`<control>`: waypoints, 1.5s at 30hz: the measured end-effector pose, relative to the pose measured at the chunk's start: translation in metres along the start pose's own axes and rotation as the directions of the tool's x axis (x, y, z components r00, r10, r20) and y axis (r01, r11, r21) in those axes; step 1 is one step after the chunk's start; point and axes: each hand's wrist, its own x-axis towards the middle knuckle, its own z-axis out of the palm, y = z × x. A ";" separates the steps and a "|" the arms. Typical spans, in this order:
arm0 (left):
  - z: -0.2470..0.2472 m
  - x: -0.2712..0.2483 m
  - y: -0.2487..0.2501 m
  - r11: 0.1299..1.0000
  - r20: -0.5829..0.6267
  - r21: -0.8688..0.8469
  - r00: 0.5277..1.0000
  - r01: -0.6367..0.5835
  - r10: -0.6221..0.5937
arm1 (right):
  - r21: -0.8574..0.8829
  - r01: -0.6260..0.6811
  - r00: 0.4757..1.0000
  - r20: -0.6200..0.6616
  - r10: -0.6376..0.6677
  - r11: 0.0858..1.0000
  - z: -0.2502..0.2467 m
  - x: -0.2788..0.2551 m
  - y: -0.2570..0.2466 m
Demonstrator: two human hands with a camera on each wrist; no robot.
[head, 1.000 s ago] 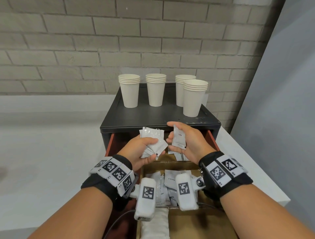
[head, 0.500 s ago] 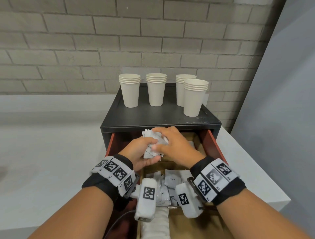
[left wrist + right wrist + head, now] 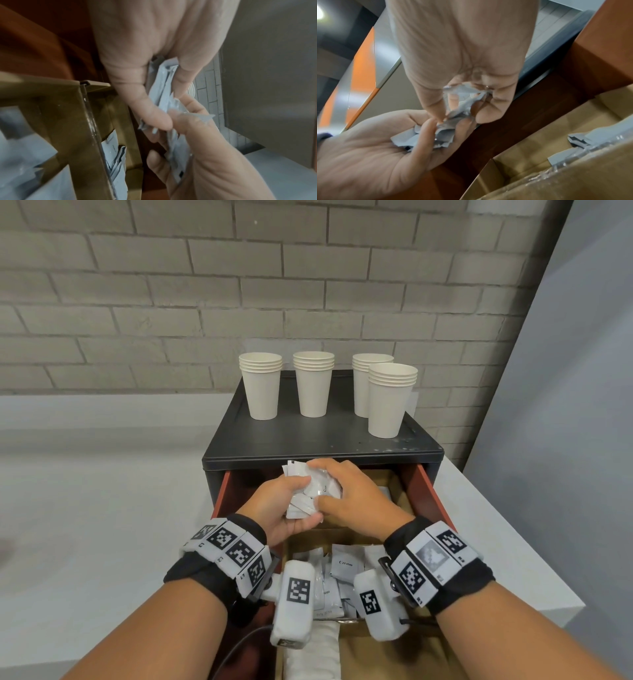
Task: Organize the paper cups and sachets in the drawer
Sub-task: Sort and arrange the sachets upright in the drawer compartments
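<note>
A bundle of white sachets (image 3: 310,491) is gripped in my left hand (image 3: 277,505) above the back of the open drawer (image 3: 428,491). My right hand (image 3: 346,494) pinches the same bundle from the right, thumb below and fingers on top. In the left wrist view the sachets (image 3: 164,94) sit between both hands' fingers; the right wrist view shows the sachets (image 3: 443,129) the same way. More sachets (image 3: 346,566) lie in a cardboard compartment nearer me. Several stacks of paper cups (image 3: 313,385) stand on the black cabinet top (image 3: 308,440).
Cardboard dividers (image 3: 342,534) split the drawer into compartments. The cabinet stands on a white counter (image 3: 85,508) against a brick wall (image 3: 205,285). A grey panel (image 3: 565,405) rises on the right. The counter's right edge (image 3: 534,559) lies close to the drawer.
My right hand, which held one sachet apart from the bundle, moved left and joined it to the stack in my left hand. Both hands now hold the bundle together.
</note>
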 end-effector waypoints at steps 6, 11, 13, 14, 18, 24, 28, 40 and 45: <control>0.001 -0.001 -0.001 0.998 0.040 0.070 0.999 -0.009 0.006 | -0.049 -0.056 0.998 -0.022 0.055 0.997 0.003 0.001 -0.001; 0.000 0.001 0.000 0.998 0.020 0.054 1.000 0.009 -0.010 | 0.122 -0.093 0.995 0.043 0.089 0.988 -0.002 -0.001 -0.002; 0.000 0.001 0.000 0.999 0.014 0.043 1.000 0.009 -0.009 | 0.167 -0.116 0.993 0.047 0.109 0.979 -0.005 -0.002 -0.002; 0.000 0.001 0.001 0.999 0.019 0.046 1.000 0.009 -0.010 | 0.196 -0.128 0.992 0.039 0.123 0.972 -0.007 -0.001 -0.002; -0.001 0.000 0.001 0.998 0.053 0.059 0.999 -0.017 0.014 | 0.314 -0.168 0.985 0.024 0.169 0.934 -0.012 0.000 -0.003; -0.001 0.001 -0.001 0.995 0.058 0.066 0.996 -0.073 0.069 | 0.261 -0.164 0.986 0.086 0.146 0.951 0.000 0.000 -0.003; -0.001 -0.001 0.000 0.995 0.025 0.081 0.998 -0.065 0.063 | 0.304 -0.189 0.979 -0.011 0.202 0.934 -0.006 0.003 -0.005; -0.001 -0.005 0.000 0.985 0.119 0.164 0.992 -0.060 0.041 | 0.462 -0.292 0.939 -0.028 0.343 0.838 -0.012 0.002 0.003; -0.001 -0.002 0.000 0.983 0.042 0.143 0.993 -0.118 0.113 | 0.603 -0.328 0.909 -0.009 0.417 0.727 -0.021 0.001 0.003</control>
